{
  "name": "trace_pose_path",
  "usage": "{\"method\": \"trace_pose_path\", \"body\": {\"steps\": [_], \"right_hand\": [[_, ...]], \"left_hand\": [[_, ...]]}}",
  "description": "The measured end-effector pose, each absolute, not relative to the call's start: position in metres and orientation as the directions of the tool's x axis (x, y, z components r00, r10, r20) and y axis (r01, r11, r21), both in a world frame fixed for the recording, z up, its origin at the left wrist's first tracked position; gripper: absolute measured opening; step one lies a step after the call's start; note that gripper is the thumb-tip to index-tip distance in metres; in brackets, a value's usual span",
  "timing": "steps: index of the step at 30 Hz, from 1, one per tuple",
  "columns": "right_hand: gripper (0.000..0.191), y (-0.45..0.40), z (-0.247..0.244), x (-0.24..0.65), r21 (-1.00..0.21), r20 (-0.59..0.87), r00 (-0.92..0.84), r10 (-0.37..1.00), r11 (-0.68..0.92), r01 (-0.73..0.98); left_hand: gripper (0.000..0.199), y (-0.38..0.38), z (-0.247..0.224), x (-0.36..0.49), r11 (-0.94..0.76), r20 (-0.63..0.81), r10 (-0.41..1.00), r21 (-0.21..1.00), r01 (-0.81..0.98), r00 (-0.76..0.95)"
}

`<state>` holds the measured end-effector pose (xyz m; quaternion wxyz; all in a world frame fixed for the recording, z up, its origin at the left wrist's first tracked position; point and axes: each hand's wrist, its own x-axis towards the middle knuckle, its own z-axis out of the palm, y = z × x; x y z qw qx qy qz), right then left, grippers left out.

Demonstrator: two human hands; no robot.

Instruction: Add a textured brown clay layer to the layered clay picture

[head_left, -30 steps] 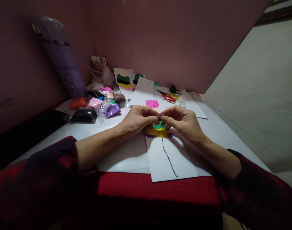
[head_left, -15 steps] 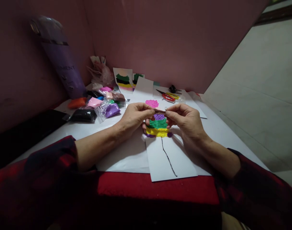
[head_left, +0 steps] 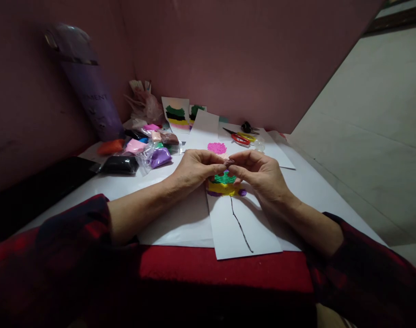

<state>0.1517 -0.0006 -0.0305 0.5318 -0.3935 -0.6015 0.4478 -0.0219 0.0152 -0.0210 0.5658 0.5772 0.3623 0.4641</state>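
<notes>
A small piece of brown clay [head_left: 229,162] is pinched between the fingertips of my left hand [head_left: 199,166] and my right hand [head_left: 261,172], which nearly meet above the white card [head_left: 244,228]. Bands of yellow clay [head_left: 225,188], green clay [head_left: 225,178] and purple clay cover the card's upper part, partly hidden by my fingers. A textured pink clay patch [head_left: 216,148] shows just beyond my hands. Down the lower half of the card runs a dark drawn line [head_left: 240,223].
Bagged clay in several colours, including a black pack [head_left: 119,165] and a purple pack [head_left: 160,157], lies to the left. A purple umbrella-like bottle [head_left: 92,91] leans behind. Red-handled scissors [head_left: 240,139] and clay-covered cards [head_left: 175,116] are at the back.
My hands have come closer together. The brown clay, stretched as a strip between them before, is now bunched up small at my fingertips.
</notes>
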Motion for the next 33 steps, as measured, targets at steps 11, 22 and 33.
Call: {"method": "trace_pose_path", "body": {"steps": [11, 22, 33], "right_hand": [[0.020, -0.0030, -0.0288, 0.1512, -0.942, 0.327, -0.186, 0.926, 0.335, 0.010], [0.027, -0.0022, -0.0292, 0.1511, -0.942, 0.322, -0.147, 0.935, 0.332, 0.055], [0.017, -0.0035, -0.0284, 0.1490, -0.912, 0.378, -0.152, 0.913, 0.395, 0.106]], "left_hand": [[0.020, 0.0141, -0.0197, -0.0215, -0.049, 0.081, 0.942, 0.993, -0.103, 0.327], [0.009, 0.0149, -0.0207, -0.0199, -0.120, 0.142, 0.932, 0.989, -0.084, 0.334], [0.007, 0.0140, -0.0205, -0.0220, -0.121, 0.114, 0.918, 0.993, -0.005, 0.380]]}}
